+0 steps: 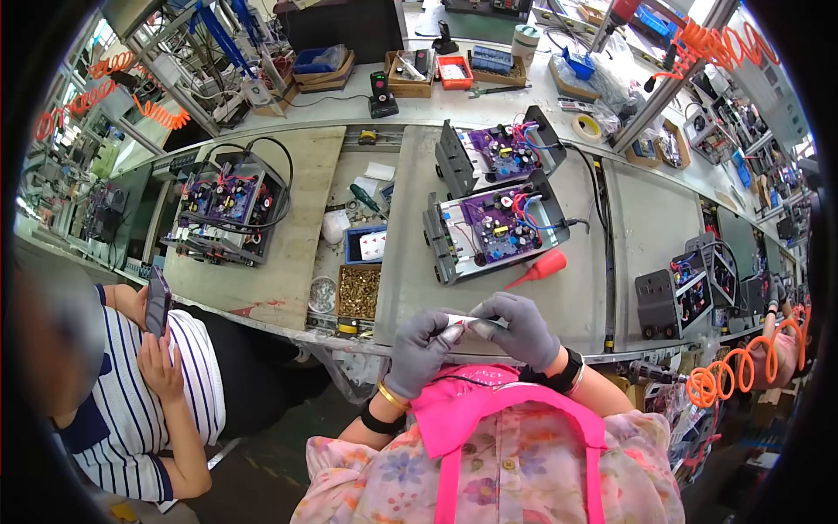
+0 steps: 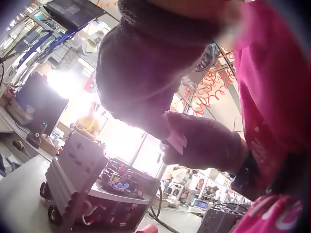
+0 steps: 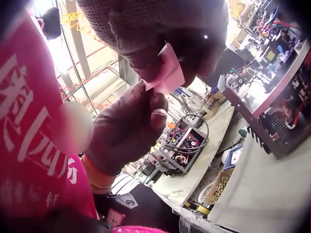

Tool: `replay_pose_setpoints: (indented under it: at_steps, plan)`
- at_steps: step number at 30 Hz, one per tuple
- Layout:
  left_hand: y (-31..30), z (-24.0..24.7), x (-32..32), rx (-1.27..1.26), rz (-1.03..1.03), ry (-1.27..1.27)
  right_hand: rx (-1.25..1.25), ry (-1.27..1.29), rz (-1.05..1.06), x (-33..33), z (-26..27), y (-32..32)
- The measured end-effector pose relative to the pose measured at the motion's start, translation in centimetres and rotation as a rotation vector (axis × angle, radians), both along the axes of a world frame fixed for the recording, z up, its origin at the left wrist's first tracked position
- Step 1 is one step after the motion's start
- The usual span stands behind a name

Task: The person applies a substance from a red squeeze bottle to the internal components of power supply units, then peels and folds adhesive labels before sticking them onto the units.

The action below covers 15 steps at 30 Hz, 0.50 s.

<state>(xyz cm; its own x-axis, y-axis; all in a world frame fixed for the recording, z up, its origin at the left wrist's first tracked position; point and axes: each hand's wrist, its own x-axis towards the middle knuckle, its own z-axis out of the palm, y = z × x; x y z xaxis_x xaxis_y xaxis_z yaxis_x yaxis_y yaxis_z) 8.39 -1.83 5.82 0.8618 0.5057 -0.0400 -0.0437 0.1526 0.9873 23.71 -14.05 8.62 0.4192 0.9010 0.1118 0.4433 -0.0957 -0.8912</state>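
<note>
Close in front of the chest, both gloved hands meet over a small white label (image 1: 460,320) with a red mark. My left hand (image 1: 417,349) pinches one end between thumb and fingers. At the other end, my right hand (image 1: 522,330) pinches it the same way. In the right wrist view the label (image 3: 171,75) looks bent, and the fingers cover part of it. Just beyond the hands stands an open grey metal unit (image 1: 493,229) with a purple circuit board. A red squeeze bottle (image 1: 547,265) with a thin nozzle lies beside it.
A second open unit (image 1: 506,150) stands behind the first; another (image 1: 229,205) is at left. Between the boards are a bin of brass parts (image 1: 358,293), a blue tray (image 1: 353,248) with marked cards and a screwdriver (image 1: 367,200). A seated person (image 1: 148,375) holds a phone at left.
</note>
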Motion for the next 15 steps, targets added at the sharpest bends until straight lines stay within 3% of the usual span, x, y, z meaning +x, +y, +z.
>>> replay_pose_setpoints:
  at_steps: [5,14,15]
  plan:
    - [-0.6,0.5,0.5,0.213,-0.046,-0.005,0.138,-0.066,-0.021,0.0,-1.0,-1.6]
    - [-2.1,1.7,1.4,0.371,-0.036,0.066,0.251,-0.437,-0.099,0.3,-0.1,-3.5]
    - [-2.2,1.9,1.5,0.429,-0.034,0.058,0.219,-0.339,-0.102,0.3,-0.2,-3.6]
